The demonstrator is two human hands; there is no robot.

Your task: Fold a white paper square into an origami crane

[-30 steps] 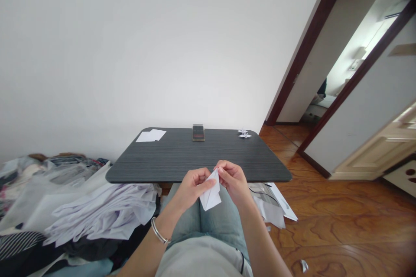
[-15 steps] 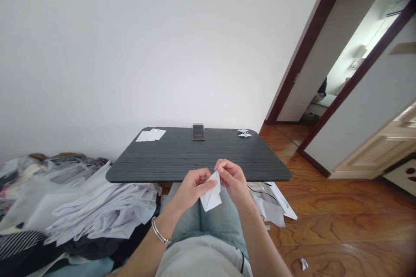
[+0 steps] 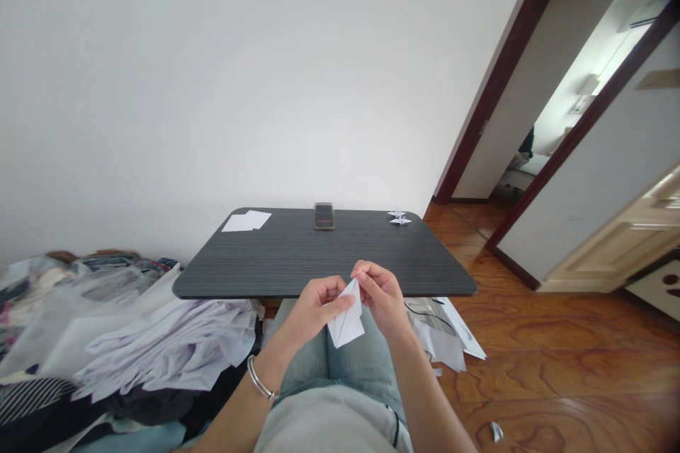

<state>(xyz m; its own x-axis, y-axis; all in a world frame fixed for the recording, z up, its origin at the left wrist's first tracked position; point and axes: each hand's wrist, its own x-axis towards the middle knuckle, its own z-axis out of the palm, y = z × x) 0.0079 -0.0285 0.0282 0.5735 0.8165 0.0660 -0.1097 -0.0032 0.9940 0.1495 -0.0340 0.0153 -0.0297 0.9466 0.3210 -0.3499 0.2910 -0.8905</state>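
A folded piece of white paper [image 3: 348, 325] with crease lines is held between my two hands, over my lap at the table's front edge. My left hand [image 3: 319, 304] is closed on its left side, the thumb lying flat across the front. The fingertips of my right hand [image 3: 380, 290] pinch the paper's upper tip. Part of the paper is hidden behind the fingers. Two white folded paper cranes [image 3: 400, 219] stand at the back right of the dark table [image 3: 287, 255].
White paper sheets [image 3: 246, 221] lie at the table's back left. A phone [image 3: 324, 216] is propped up at the back middle. Heaped clothes [image 3: 170, 347] fill the floor at left. Papers [image 3: 440, 340] and a cable are below the table's right side, and a scrap [image 3: 496, 432] lies on the floor.
Both hands keep almost the same place and grip. The lower right corner of the folded paper has shifted very slightly to the right.
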